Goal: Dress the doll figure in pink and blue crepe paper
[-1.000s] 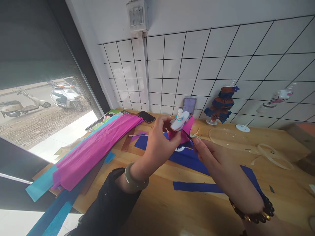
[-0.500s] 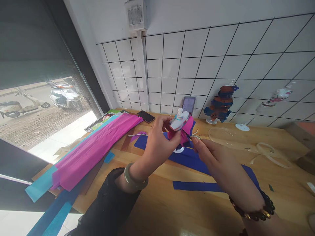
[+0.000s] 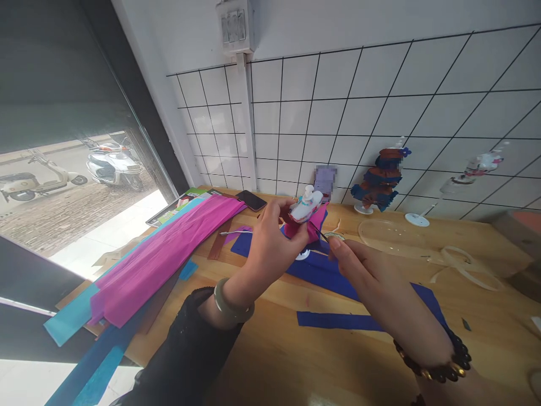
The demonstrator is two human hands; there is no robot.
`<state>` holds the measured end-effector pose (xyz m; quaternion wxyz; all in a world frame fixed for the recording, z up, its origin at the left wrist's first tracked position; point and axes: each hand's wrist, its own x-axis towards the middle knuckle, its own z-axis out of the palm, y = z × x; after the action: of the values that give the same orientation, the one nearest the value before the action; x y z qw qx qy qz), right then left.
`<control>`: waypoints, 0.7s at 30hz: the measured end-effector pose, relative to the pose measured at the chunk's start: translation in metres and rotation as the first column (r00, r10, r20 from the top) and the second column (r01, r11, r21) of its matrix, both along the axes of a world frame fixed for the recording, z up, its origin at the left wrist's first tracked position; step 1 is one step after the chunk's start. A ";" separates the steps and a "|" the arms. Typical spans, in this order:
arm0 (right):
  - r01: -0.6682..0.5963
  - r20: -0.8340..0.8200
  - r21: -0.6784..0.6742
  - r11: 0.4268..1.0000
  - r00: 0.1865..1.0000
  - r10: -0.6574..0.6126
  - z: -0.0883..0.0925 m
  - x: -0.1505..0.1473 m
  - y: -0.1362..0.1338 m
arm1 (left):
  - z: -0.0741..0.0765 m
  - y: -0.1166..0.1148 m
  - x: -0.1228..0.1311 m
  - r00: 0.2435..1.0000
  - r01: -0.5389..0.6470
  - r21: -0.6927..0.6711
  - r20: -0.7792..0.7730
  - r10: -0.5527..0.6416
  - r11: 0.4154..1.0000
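My left hand (image 3: 276, 234) is closed around a miniature white dress form (image 3: 306, 204), which tilts with its neck knob upward. Pink crepe paper (image 3: 295, 230) covers its lower part, with some blue paper beside it. Under my fingers shows part of a round white base (image 3: 302, 255). From the right, my right hand (image 3: 359, 265) pinches a thin dark pointed tool (image 3: 318, 232), its tip at the pink paper. Whether this is tweezers or a single rod I cannot tell. Blue paper (image 3: 325, 274) lies on the table below both hands.
Pink crepe paper sheets (image 3: 169, 254) lie at left, over blue strips. A phone (image 3: 251, 200) rests near the wall. Farther right stand a dress form in ruffled brown and blue paper (image 3: 378, 180) and a white form (image 3: 482, 164). A blue strip (image 3: 338, 321) lies in front.
The dress form and my left hand have shifted slightly left. The dark tool now shows more of its length, with its tip still at the pink paper.
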<state>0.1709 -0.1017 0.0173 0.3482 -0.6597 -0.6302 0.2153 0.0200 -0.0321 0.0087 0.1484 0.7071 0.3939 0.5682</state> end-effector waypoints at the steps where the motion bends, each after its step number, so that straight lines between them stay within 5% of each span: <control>1: -0.003 -0.007 0.004 1.000 1.000 0.003 0.000 0.001 0.000 | 0.000 0.000 -0.001 1.000 -0.005 0.007 -0.002 0.005 1.000; 6: -0.010 -0.114 0.020 1.000 0.993 0.012 0.004 0.009 0.000 | 0.003 0.008 -0.007 0.999 -0.017 -0.045 0.047 0.019 0.999; 9: 0.056 -0.264 0.141 0.988 0.964 -0.017 0.007 0.014 0.005 | 0.005 0.013 -0.013 0.990 0.085 -0.168 0.126 -0.064 0.982; 14: 0.094 -0.321 0.257 0.962 0.947 -0.007 0.002 0.013 0.020 | 0.009 0.015 -0.016 0.881 0.460 -0.348 0.295 -0.370 0.817; 21: 0.157 -0.296 0.266 0.951 0.952 -0.074 0.001 0.010 0.016 | 0.010 0.013 -0.014 0.825 0.565 -0.448 0.303 -0.477 0.693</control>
<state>0.1808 -0.0855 0.0181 0.5383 -0.6010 -0.5584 0.1928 0.0056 -0.0192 0.0187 0.5206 0.6733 0.3013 0.4300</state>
